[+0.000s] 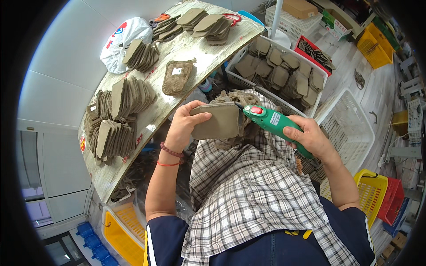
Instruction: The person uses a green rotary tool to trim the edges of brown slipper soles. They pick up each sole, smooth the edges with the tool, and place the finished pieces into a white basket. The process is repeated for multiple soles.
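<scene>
My left hand (185, 125) grips a flat olive-brown fabric pad (217, 122) with rounded corners and a stitched edge, thumb on its face. My right hand (308, 136) is wrapped round a green handheld power tool (275, 120) with a red switch. The tool's narrow dark tip is at the pad's upper right corner; whether it touches cannot be made out. Under the pad, a heap of brown fuzzy scraps (248, 126) lies on the checked apron (253, 190) over my lap.
The worktable (173, 111) at the left holds several stacks of pads (128, 97), a fuzzy brown pad (177, 77), a white plastic bag (128, 42) and red-handled scissors (232, 18). A white crate of pads (279, 73) stands ahead right, beside a white basket (348, 128).
</scene>
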`<move>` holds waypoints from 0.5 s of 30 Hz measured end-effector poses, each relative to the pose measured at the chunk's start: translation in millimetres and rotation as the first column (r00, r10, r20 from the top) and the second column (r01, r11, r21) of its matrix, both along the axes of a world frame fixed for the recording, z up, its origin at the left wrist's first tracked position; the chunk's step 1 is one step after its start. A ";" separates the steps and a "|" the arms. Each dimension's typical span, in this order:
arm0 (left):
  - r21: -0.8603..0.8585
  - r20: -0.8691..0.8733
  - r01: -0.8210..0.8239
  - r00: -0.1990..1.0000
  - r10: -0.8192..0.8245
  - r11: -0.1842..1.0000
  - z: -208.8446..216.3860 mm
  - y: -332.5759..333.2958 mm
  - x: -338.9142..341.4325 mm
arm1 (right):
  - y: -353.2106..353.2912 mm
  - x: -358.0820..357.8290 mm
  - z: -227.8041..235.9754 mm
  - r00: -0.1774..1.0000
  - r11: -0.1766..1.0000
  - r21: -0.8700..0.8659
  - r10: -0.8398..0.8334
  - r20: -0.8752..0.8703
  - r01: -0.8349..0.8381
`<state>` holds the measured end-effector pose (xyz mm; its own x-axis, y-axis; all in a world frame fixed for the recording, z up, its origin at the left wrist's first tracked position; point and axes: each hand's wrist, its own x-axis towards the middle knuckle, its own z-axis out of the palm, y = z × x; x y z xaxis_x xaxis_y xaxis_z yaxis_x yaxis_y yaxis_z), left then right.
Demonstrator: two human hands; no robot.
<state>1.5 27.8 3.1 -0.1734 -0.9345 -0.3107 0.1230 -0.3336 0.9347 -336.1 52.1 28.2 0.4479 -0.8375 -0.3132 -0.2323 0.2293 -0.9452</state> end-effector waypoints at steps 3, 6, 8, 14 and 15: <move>-0.007 0.085 0.046 0.995 -0.045 0.999 10.3 0.6 -4.7 | -0.4 -4.2 -0.8 1.000 1.000 0.005 0.014 -0.007 -0.014; -0.031 0.164 0.099 0.982 -0.093 0.995 11.4 -0.1 -7.2 | -1.7 -9.6 0.9 0.998 0.999 -0.007 0.043 -0.036 -0.043; -0.041 0.214 0.139 0.969 -0.127 0.989 11.1 -1.5 -9.3 | -2.2 -11.3 3.3 0.996 0.998 -0.017 0.059 -0.059 -0.061; -0.056 0.327 0.249 0.919 -0.218 0.967 15.8 -4.8 -23.5 | -5.2 -11.1 5.2 0.986 0.993 -0.065 0.092 -0.139 -0.102; -0.074 0.345 0.268 0.911 -0.227 0.961 16.4 -5.7 -26.4 | -5.8 -9.9 4.9 0.984 0.992 -0.077 0.092 -0.152 -0.104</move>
<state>-24.9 22.1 19.6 -0.3107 -0.9080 -0.2810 -0.2714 -0.1986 0.9417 -346.0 46.3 33.1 0.4830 -0.8181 -0.3123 -0.3885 0.1194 -0.9137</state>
